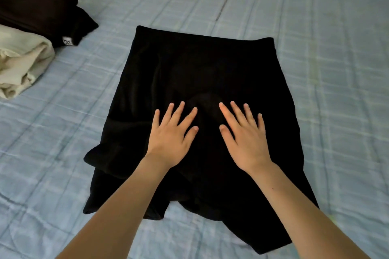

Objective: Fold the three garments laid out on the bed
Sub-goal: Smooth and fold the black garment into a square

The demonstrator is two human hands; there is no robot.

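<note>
- Black garment (202,82): spread on the bed (315,69), waistband at the far end, near hem rumpled and bunched at the left corner. Risk: any fold made over those creases likely sets them in.
- Left hand (171,143) and right hand (245,143): both flat on the garment's middle, fingers (181,109) spread wide, gripping nothing. Risk: uneven pressure could drag the cloth askew or push up the ridge lying between the hands.
- Cream garment (23,63): far left, loosely folded, well apart.
- Dark brown garment (40,10): just behind the cream one, folded. Neither obstructs; the surrounding bed lies free.
</note>
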